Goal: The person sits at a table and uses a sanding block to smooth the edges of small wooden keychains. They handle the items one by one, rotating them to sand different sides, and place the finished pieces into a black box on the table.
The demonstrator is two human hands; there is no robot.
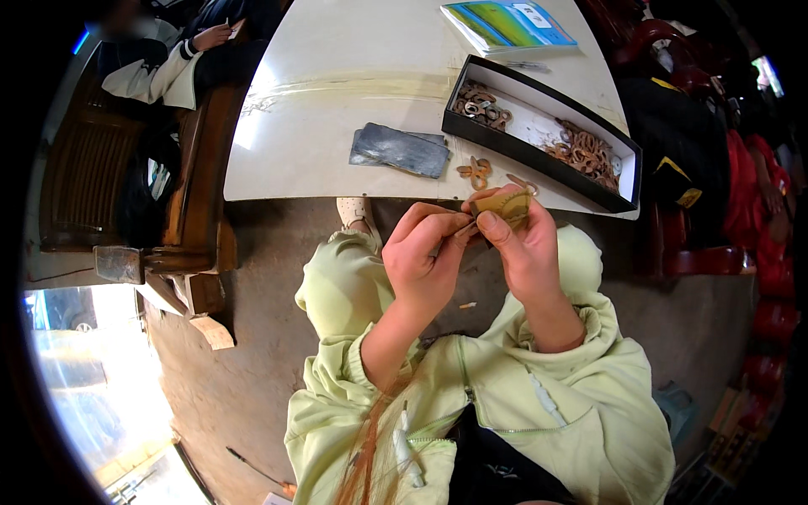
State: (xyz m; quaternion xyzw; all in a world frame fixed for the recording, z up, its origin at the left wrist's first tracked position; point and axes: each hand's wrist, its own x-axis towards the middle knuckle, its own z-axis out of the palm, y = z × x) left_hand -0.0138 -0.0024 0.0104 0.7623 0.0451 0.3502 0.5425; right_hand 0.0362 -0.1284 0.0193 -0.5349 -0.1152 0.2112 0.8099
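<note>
My left hand (pixel 425 248) has its fingertips pinched on a small dark piece (pixel 473 225), mostly hidden by my fingers. It meets my right hand (pixel 522 257), whose thumb and fingers grip an olive-tan folded sheet (pixel 509 204), perhaps abrasive paper, against that piece. Just beyond my hands on the white table (pixel 320 50) lie a few rusty flat ring pieces (pixel 475 172) and another small piece. Two dark grey rectangular plates (pixel 412 156) are stacked to their left. A long black box (pixel 543 109) at the right holds heaps of small rusty pieces at both ends.
A booklet (pixel 497 25) lies at the table's back right. A person (pixel 168 76) sits on a wooden bench (pixel 93 168) at the left. A dark padded item (pixel 673 177) rests on red wooden seating at the right. My knees are under the table's front edge.
</note>
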